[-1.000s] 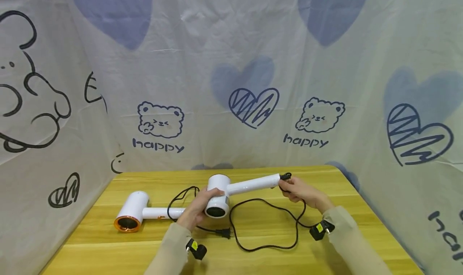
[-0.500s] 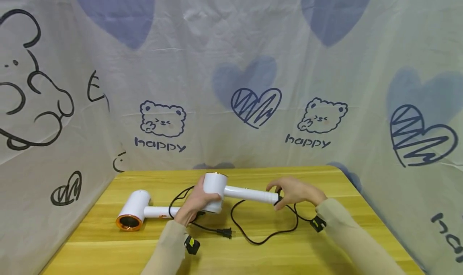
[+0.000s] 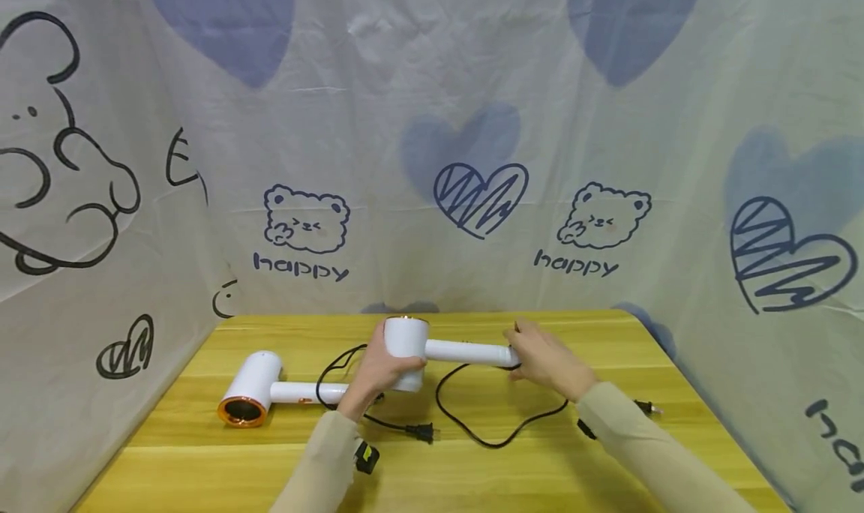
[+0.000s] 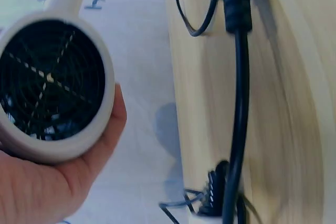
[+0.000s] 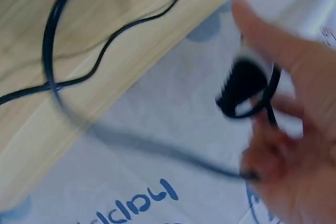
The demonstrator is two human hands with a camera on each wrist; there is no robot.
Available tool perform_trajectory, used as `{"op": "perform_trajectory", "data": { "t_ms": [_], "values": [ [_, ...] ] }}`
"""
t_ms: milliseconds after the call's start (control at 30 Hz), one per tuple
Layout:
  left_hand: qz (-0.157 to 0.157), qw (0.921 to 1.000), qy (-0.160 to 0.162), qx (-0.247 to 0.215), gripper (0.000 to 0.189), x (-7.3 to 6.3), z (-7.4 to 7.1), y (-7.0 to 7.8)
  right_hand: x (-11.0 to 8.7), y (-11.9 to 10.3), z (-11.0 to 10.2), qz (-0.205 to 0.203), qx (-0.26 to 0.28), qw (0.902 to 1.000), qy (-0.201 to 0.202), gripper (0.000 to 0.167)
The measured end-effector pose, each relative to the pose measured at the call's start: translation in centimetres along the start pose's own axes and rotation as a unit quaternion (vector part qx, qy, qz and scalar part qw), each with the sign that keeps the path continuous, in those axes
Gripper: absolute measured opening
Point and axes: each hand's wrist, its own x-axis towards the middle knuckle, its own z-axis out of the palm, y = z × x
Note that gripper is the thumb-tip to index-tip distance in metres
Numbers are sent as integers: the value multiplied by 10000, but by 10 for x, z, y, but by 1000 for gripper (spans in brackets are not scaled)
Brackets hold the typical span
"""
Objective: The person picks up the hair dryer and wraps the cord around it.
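Note:
A white hair dryer is held up over the table in both hands, its handle pointing right. The left hand grips its barrel, with the thumb across the front. In the left wrist view, the dryer's dark round grille faces the camera. At the handle's end, the right hand holds on with thumb and fingers. Its black cord runs into the curled fingers in the right wrist view, beside the ribbed cord sleeve. A second white hair dryer with an orange rim lies at the left.
The second dryer's black plug lies near the table's middle. The held dryer's cord loops over the wooden table, with another plug past the right forearm. A printed cloth hangs behind and along the sides.
The held dryer has turned so its dark end no longer faces the head camera, and its handle has dropped to nearly level. The right hand let its fingers spread, then closed them at the handle's end.

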Motion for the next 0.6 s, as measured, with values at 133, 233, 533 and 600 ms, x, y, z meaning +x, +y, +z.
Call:
{"op": "perform_trajectory", "data": {
  "t_ms": [133, 233, 533, 600],
  "values": [
    [-46, 9992, 407, -37, 94, -4, 6, 3, 3, -3, 8, 550, -828, 9914, 851, 49],
    [-177, 9975, 689, -27, 93, -6, 11, 3, 4, -2, 12, 658, -1052, 9826, 1382, 44],
    [-469, 9912, 1217, -226, 92, -6, 27, 3, 11, -3, 29, 659, -384, 9646, 2526, 35],
    [-464, 9902, 1276, -333, 92, -6, 29, 5, 13, -4, 29, 877, 229, 9639, 2503, 36]
  ]
}}
